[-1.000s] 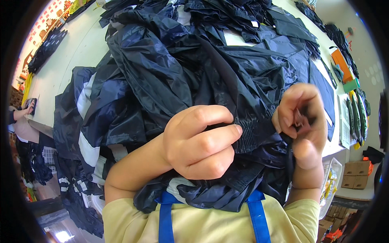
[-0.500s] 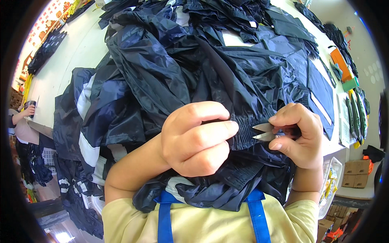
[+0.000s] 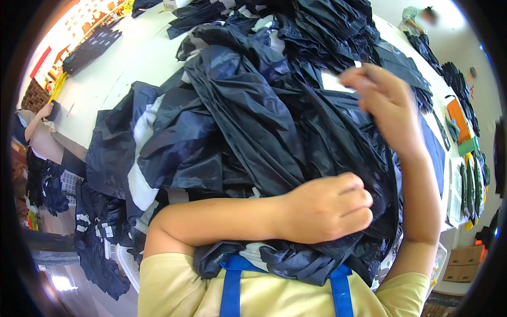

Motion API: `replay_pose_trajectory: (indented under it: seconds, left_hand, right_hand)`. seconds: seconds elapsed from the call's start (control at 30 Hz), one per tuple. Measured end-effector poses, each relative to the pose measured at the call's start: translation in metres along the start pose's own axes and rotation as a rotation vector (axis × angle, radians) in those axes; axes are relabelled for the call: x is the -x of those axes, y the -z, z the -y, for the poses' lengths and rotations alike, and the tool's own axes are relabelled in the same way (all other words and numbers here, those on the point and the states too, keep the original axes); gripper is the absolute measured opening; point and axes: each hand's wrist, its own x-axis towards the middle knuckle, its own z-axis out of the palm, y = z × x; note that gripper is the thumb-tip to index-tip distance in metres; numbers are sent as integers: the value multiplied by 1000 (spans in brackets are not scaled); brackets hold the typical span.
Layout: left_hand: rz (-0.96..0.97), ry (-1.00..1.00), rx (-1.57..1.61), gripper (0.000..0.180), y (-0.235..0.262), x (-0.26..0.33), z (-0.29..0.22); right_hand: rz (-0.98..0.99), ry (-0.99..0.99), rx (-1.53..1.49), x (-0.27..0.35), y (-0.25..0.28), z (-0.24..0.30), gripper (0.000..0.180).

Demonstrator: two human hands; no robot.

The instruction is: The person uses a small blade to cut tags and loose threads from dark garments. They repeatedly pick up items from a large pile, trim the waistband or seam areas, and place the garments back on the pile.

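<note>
A large heap of shiny dark garments (image 3: 248,127) with pale stripes spreads over the table and down onto my lap. My left hand (image 3: 330,208) lies low on it in a fist, closed on a dark garment (image 3: 383,174) near my body; the gripped fold is hidden under the fingers. My right hand (image 3: 388,105) is raised above the right side of the heap, beside a small white patch (image 3: 338,82). Its fingers are bent and smeared by motion. No thread snips show in it now, and what it holds, if anything, cannot be made out.
Another person's hand (image 3: 46,110) holds a dark object at the table's left edge. A second person (image 3: 417,21) stands at the far right. Folded dark garments (image 3: 92,47) lie far left; an orange box (image 3: 460,120) and cardboard boxes (image 3: 465,262) are at the right.
My right hand has moved up and away from the elastic cuff; the thread snips it held no longer show. The left hand has gone right and down, and the cuff is out of sight.
</note>
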Motion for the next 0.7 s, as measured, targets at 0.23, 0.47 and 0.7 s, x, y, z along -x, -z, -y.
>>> replay_pose_trajectory:
  seconds: [0.23, 0.47, 0.7]
  left_hand:
    - [-125, 473, -19, 19, 79, -37, 57]
    - [-661, 1565, -55, 62, 156, 28, 252]
    - [-312, 575, -118, 45, 108, -21, 174]
  right_hand:
    - [331, 255, 345, -30, -50, -97, 19]
    - [347, 548, 488, 26, -58, -24, 19]
    - [-98, -7, -501, 4, -6, -37, 28]
